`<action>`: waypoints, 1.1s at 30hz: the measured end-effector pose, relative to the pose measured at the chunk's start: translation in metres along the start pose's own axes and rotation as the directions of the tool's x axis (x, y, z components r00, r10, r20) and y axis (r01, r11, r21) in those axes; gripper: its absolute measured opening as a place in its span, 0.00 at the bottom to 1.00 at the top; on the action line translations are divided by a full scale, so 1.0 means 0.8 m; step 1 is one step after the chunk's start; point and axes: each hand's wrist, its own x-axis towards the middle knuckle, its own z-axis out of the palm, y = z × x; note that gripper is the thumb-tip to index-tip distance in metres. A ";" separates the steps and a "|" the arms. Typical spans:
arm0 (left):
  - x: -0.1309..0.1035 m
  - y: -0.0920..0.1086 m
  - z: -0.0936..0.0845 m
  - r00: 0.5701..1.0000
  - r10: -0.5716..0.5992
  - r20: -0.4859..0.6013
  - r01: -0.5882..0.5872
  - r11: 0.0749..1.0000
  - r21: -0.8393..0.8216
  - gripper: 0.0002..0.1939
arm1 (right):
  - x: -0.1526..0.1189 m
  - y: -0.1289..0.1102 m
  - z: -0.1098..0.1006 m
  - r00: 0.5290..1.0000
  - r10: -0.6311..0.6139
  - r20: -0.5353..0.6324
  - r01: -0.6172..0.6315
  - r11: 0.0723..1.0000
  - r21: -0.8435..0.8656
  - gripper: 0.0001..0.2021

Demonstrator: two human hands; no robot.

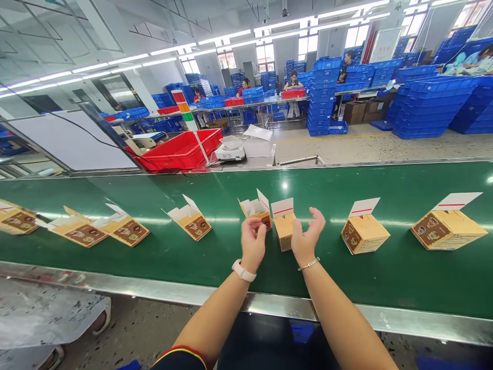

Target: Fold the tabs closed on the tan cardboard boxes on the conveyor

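Note:
On the green conveyor belt, a brown and tan box (284, 229) stands between my hands, its white flap with a red line raised. Just right of it, my right hand (307, 234) is open, fingers apart and curving up. My left hand (253, 241) is at the near side of another box (259, 207) whose flaps stand up; the fingers are curled, and whether they grip anything is hidden. Further right are two boxes (365, 234) (449, 229) with tops folded in and one flap raised. To the left, an open-flapped box (197, 224) stands alone.
Several more open-flapped boxes (131, 231) sit at the belt's left end. Beyond the belt (231, 277) are a red bin (181, 149), a white scale (230, 150) and a striped signal light (185, 110). Stacks of blue crates (321, 97) and people at tables are further back.

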 end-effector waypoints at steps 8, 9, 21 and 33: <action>0.077 -0.022 -0.031 0.992 0.028 0.126 -0.051 0.983 0.179 0.43 | -0.052 -0.039 0.001 0.689 -0.577 0.438 0.509 0.816 0.274 0.30; 0.078 -0.022 -0.028 0.987 0.007 0.160 -0.036 0.983 0.178 0.42 | -0.059 -0.036 0.006 0.690 -0.513 0.511 0.464 0.855 0.232 0.32; 0.036 -0.012 -0.010 0.870 0.237 0.433 -0.324 0.936 0.139 0.25 | -0.013 -0.002 0.012 0.846 -0.236 0.479 0.191 0.971 0.143 0.11; 0.022 -0.026 -0.002 0.797 0.336 0.503 -0.505 0.827 0.248 0.17 | -0.005 -0.004 0.018 0.964 0.073 0.254 -0.132 0.966 0.221 0.18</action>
